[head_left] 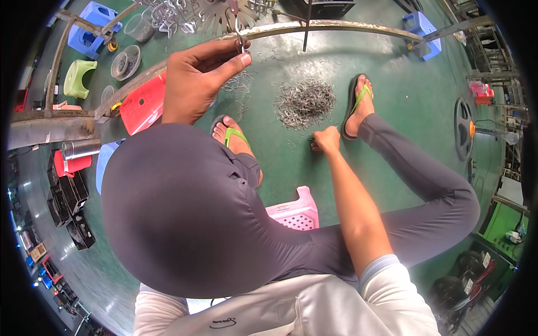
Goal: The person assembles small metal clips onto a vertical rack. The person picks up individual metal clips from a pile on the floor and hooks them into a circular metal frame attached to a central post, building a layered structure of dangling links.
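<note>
My left hand (195, 78) is raised at the upper left, thumb and fingers pinched on a small metal hook (239, 35). Just above it hang fanned flat metal pieces (216, 15) and a cluster of bent metal hooks (172, 17). On the green floor between my feet lies a heap of small bent wire pieces (306, 103). My right hand (326, 139) is closed low beside the heap's near edge; what its fingers hold, if anything, is hidden.
A metal frame bar (336, 26) crosses ahead. A red plastic stool (143, 104) stands left, and a pink stool (294, 211) is under me. Clear bowls of small parts (126, 61) and a blue stool (92, 28) are at far left. A wheel-like object (464, 129) lies right.
</note>
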`<move>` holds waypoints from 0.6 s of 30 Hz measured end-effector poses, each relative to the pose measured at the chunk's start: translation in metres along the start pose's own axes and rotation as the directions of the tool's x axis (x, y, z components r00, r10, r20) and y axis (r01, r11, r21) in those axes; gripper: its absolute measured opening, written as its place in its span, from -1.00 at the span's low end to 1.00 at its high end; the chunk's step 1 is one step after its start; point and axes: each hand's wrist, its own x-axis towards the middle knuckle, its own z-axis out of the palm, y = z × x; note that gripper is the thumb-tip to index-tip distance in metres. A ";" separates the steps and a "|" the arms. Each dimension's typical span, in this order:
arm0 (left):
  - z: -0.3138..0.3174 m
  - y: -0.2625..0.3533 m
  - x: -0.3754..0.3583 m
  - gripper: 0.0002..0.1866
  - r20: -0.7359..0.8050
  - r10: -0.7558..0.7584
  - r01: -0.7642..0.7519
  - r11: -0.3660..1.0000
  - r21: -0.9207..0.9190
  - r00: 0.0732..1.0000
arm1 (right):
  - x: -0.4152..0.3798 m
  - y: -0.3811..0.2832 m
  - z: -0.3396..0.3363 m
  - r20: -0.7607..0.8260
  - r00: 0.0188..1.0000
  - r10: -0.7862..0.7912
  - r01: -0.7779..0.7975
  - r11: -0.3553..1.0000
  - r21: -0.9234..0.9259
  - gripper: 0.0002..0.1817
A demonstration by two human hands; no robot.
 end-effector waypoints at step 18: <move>-0.003 0.007 -0.008 -0.69 -0.054 -0.034 0.031 0.998 -0.060 0.998 | -0.029 -0.018 0.032 -0.246 0.967 0.063 -0.041 0.995 0.095 -0.62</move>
